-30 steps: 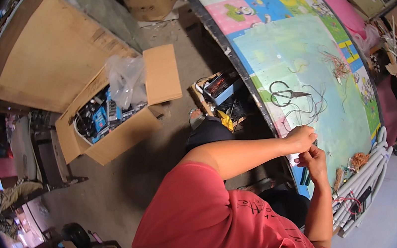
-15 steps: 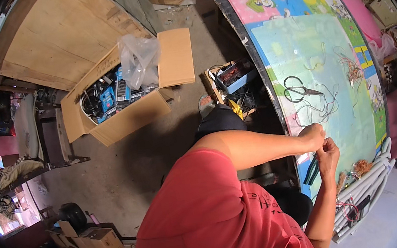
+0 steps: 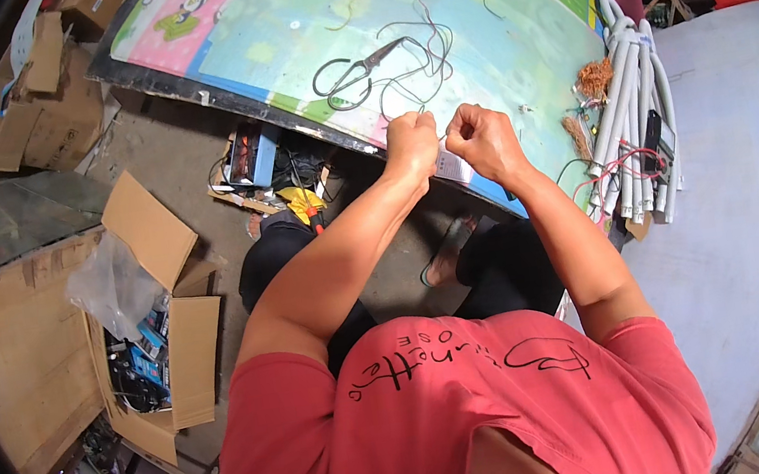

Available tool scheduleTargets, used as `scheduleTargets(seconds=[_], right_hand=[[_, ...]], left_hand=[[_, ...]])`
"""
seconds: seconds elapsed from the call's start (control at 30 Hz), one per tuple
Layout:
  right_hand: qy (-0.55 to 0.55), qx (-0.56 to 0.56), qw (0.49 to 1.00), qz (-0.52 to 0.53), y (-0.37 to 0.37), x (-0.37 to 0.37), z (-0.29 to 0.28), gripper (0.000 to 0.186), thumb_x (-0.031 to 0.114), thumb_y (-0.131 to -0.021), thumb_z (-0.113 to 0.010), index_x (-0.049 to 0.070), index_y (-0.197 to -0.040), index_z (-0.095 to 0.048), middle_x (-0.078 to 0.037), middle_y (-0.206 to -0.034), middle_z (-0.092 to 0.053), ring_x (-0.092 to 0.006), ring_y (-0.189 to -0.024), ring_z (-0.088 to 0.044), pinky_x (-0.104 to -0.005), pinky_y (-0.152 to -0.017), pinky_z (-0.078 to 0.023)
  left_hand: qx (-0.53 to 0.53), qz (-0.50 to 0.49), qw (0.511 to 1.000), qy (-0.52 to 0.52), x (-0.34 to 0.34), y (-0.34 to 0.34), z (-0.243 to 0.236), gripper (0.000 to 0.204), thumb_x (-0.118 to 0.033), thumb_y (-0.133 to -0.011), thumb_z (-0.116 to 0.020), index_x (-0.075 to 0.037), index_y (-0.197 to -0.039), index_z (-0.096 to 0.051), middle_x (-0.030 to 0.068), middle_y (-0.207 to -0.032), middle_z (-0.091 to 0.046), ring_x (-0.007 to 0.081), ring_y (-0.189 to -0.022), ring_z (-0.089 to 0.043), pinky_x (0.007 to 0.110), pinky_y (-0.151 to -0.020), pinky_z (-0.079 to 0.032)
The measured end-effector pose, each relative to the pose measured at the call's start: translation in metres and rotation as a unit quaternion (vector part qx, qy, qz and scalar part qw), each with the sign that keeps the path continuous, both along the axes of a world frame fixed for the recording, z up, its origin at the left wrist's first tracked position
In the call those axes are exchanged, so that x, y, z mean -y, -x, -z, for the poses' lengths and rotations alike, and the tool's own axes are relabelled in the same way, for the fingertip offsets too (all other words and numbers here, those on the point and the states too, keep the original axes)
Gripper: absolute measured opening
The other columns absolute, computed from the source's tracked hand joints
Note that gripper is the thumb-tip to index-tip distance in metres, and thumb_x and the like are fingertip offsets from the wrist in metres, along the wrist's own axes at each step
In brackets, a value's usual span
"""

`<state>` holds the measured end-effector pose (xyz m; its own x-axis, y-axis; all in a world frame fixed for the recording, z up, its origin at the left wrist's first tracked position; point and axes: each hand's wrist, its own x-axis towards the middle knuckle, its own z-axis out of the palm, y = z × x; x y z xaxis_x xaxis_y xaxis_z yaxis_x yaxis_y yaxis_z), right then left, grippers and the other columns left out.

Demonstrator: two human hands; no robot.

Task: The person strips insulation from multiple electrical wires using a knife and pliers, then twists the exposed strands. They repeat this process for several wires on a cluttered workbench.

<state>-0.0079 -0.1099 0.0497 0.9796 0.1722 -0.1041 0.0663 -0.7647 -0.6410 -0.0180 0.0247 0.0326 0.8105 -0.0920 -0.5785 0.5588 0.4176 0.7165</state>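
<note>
Head view: L hand (image 3: 413, 148) & R hand (image 3: 486, 141) nr ctr of frame, just apart, by the tabletop's (image 3: 278, 51) near edge. Fingers of both curled together; can't tell what's pinched. Thin wires (image 3: 426, 60) upper ctr, just above L hand, w/ blk scissors (image 3: 368, 65) beside.

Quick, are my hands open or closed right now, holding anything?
Left hand: closed; what it grips can't be told.
Right hand: curled closed; anything pinched is too small to tell.
</note>
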Motion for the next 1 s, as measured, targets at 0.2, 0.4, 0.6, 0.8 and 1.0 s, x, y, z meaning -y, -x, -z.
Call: scheduleTargets(seconds=[0.2, 0.4, 0.6, 0.8, 1.0], right_hand=[[-0.008, 0.018, 1.0, 0.004, 0.003, 0.004, 0.008, 0.01, 0.009, -0.072, -0.063, 0.0, -0.07, -0.059, -0.016, -0.066, -0.062, -0.0247, -0.059, -0.059, -0.0339, -0.06, -0.049], [-0.01, 0.025, 1.0, 0.013, 0.002, 0.012, 0.014, 0.009, 0.008, -0.071, -0.063, 0.0, -0.071, -0.059, -0.015, -0.067, -0.062, -0.0238, -0.06, -0.06, -0.0335, -0.06, -0.048], [-0.023, 0.024, 0.999, 0.006, 0.001, 0.02, 0.008, 0.008, 0.007, -0.073, -0.062, 0.0, -0.073, -0.059, -0.013, -0.066, -0.061, -0.0202, -0.059, -0.058, -0.032, -0.059, -0.048], [-0.069, -0.001, 0.997, -0.018, -0.001, 0.02, -0.01, 0.006, 0.006, -0.075, -0.06, -0.001, -0.075, -0.06, -0.012, -0.066, -0.06, -0.0171, -0.06, -0.056, -0.0304, -0.059, -0.047], [-0.055, 0.017, 0.998, -0.027, -0.001, 0.015, -0.009, 0.008, 0.007, -0.076, -0.06, -0.001, -0.076, -0.059, -0.012, -0.067, -0.06, -0.0179, -0.061, -0.057, -0.0321, -0.06, -0.047]], left_hand=[[-0.006, -0.004, 1.0, 0.0, 0.001, 0.002, 0.008, 0.025, -0.017, -0.094, -0.047, -0.007, -0.071, -0.043, -0.0011, -0.056, -0.038, 0.0051, -0.036, -0.026, 0.025, -0.032, -0.018], [-0.009, 0.008, 1.0, 0.0, 0.005, 0.0, 0.015, 0.024, -0.016, -0.093, -0.047, -0.008, -0.071, -0.042, -0.0012, -0.057, -0.039, 0.0048, -0.038, -0.027, 0.025, -0.032, -0.018], [-0.015, 0.031, 0.998, 0.06, 0.0, -0.007, 0.021, 0.025, -0.02, -0.093, -0.049, -0.003, -0.074, -0.048, 0.0024, -0.058, -0.044, 0.0101, -0.042, -0.037, 0.028, -0.035, -0.027], [0.093, 0.119, 0.987, -0.046, -0.007, -0.008, 0.017, 0.016, -0.019, -0.092, -0.055, -0.005, -0.089, -0.049, -0.0007, -0.064, -0.044, 0.0061, -0.046, -0.035, 0.023, -0.039, -0.028], [0.323, 0.191, 0.85, -0.37, -0.013, -0.003, 0.014, 0.02, -0.016, -0.082, -0.062, 0.001, -0.074, -0.057, 0.0127, -0.06, -0.056, 0.0222, -0.057, -0.054, 0.038, -0.058, -0.044]])
